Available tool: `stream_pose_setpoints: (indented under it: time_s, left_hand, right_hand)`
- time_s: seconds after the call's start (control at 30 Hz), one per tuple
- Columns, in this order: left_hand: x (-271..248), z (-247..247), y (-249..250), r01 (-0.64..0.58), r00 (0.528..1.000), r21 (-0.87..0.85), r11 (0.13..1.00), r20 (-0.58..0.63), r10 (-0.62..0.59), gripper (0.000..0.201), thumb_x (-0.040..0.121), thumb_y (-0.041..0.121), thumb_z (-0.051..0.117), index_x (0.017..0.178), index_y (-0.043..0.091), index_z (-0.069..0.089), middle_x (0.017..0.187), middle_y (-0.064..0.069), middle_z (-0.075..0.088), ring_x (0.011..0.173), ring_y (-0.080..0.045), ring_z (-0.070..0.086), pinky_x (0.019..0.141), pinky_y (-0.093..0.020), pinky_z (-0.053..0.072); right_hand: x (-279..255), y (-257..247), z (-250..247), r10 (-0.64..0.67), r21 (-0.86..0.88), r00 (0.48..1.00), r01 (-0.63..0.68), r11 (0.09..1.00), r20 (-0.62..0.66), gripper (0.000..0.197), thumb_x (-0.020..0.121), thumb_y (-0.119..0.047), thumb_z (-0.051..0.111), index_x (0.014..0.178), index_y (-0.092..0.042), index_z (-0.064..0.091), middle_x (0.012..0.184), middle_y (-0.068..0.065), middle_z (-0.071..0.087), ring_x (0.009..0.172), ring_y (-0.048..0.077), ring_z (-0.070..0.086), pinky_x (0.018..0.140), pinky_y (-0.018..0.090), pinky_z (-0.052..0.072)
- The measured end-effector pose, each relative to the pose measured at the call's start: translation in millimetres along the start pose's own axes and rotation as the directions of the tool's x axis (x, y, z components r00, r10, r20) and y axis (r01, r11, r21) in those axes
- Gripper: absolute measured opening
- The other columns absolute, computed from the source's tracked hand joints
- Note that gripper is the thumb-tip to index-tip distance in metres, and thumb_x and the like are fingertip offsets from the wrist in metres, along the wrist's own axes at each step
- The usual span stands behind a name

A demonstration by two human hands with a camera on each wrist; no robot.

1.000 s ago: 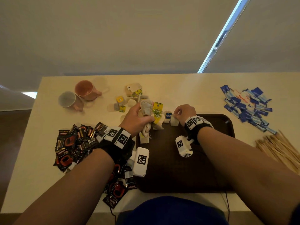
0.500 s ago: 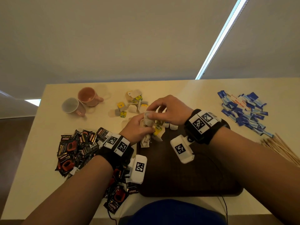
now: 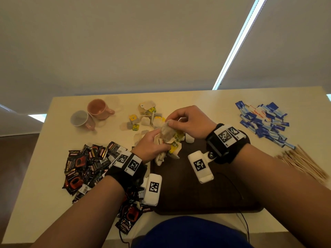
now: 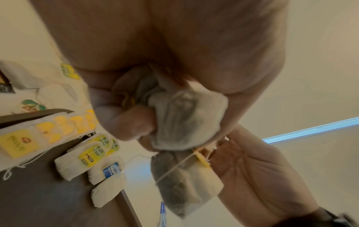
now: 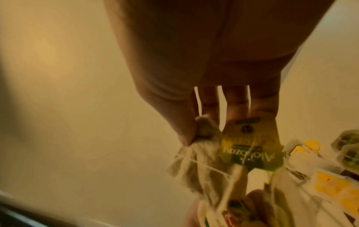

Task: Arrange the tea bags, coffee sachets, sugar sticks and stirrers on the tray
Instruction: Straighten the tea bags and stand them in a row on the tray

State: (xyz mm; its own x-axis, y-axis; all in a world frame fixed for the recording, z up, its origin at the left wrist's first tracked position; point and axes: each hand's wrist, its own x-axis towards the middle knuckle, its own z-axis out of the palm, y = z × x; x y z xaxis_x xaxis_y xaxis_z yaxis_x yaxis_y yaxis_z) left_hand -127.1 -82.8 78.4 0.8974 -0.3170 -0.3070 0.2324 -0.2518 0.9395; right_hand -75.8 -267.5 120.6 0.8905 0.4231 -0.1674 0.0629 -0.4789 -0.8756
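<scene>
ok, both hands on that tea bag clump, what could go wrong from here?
1. Strings look tangled: the right hand pulling one tea bag may drag others out of the left hand's bunch.
2. A hard tug could tear the paper.
3. Dropped bags may disturb the row on the tray.

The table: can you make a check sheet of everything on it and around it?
Surface: pale table.
Job's things: tray with tea bags at its far edge; coffee sachets, sugar sticks, stirrers off the tray.
Clutter: two mugs.
Hands: left hand grips a bunch of tea bags; right hand pinches one tea bag.
Cables: thin black cable across the tray.
Surroundings: blinds.
</scene>
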Motion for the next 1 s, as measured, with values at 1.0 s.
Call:
stream_pose_setpoints:
  time_s: [1.0]
  left_hand:
    - [-8,-10,11,0.032,0.976,-0.077,0.997,-0.214,-0.048,0.024,0.092,0.012,0.063,0.07,0.021,0.069,0.07,0.011,0.064,0.072,-0.009,0.057,0.068,-0.025,0.045]
  right_hand:
    - [-31,-11,1,0.446,0.726,0.893,-0.267,0.633,-0.061,0.011,0.097,-0.005,0.056,0.098,-0.007,0.067,0.094,0.011,0.071,0.081,0.022,0.073,0.062,0.028,0.061]
